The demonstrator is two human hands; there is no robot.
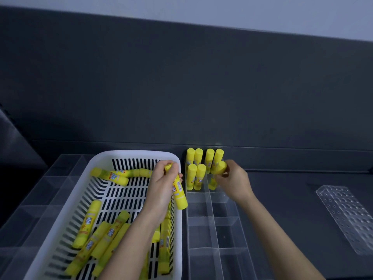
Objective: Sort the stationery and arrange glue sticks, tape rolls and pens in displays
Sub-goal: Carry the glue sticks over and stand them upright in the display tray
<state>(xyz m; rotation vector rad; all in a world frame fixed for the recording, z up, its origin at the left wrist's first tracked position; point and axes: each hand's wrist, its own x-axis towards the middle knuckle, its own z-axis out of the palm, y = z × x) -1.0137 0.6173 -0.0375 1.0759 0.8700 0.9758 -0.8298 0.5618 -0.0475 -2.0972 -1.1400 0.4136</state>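
Basket: the white slotted plastic basket (141,153) holds loose yellow glue sticks (88,223).
Left hand (163,184): curled round one raised stick (179,195) above the basket's right rim.
Display: clear divided acrylic tray (212,235); upright sticks (194,158) stand in its far cells, nearer cells bare.
Right hand (234,178): gripping another stick (221,167) at the far-right cell.
Progress: seemingly early; most sticks unsorted.

basket (141,153): white plastic, slotted, smooth, dull sheen
glue sticks (86,225): yellow plastic tubes, smooth, slightly glossy; printed labels
divided tray (212,219): clear hard plastic, glossy, see-through walls
holed block (347,217): clear plastic, glossy, glinting
counter (282,199): dark, matt, even
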